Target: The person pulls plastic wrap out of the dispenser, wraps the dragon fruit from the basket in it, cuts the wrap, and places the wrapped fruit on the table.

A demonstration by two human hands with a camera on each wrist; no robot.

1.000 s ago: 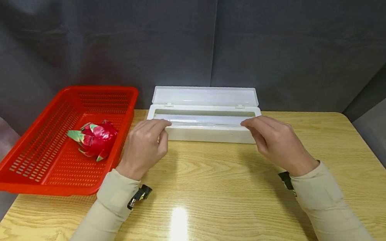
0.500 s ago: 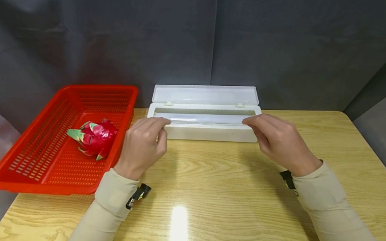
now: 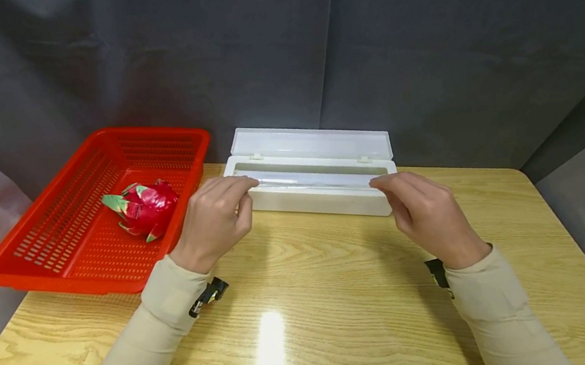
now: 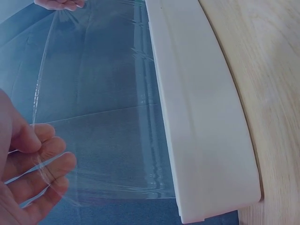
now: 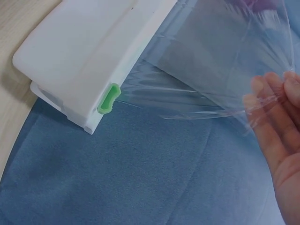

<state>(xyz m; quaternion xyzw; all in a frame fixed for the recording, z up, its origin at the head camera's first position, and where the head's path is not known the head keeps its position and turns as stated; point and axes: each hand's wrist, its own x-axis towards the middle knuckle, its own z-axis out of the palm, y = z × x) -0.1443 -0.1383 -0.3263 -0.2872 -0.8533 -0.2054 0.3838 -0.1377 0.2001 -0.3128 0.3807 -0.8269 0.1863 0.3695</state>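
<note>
A long white cling film dispenser (image 3: 321, 201) lies at the back of the table, its lid (image 3: 310, 144) flipped up behind it. Clear cling film (image 4: 103, 89) stretches from its edge to both hands. My left hand (image 3: 217, 219) pinches one corner of the film between thumb and fingers, with wrinkles gathered there in the left wrist view. The other corner is pinched by my right hand (image 3: 430, 213), where the film (image 5: 201, 70) creases toward the fingertips. A green slide cutter (image 5: 109, 99) sits at the dispenser's end in the right wrist view.
Left of my left hand stands a red slotted basket (image 3: 64, 285) with a dragon fruit (image 3: 149, 211) inside. A dark curtain (image 3: 279, 48) hangs right behind the dispenser. Wood-grain table (image 3: 330, 302) spreads out in front.
Both hands keep their pinch on the cling film. The right hand has shifted slightly to the right, and the left has drifted slightly back; dispenser and basket stay put.
</note>
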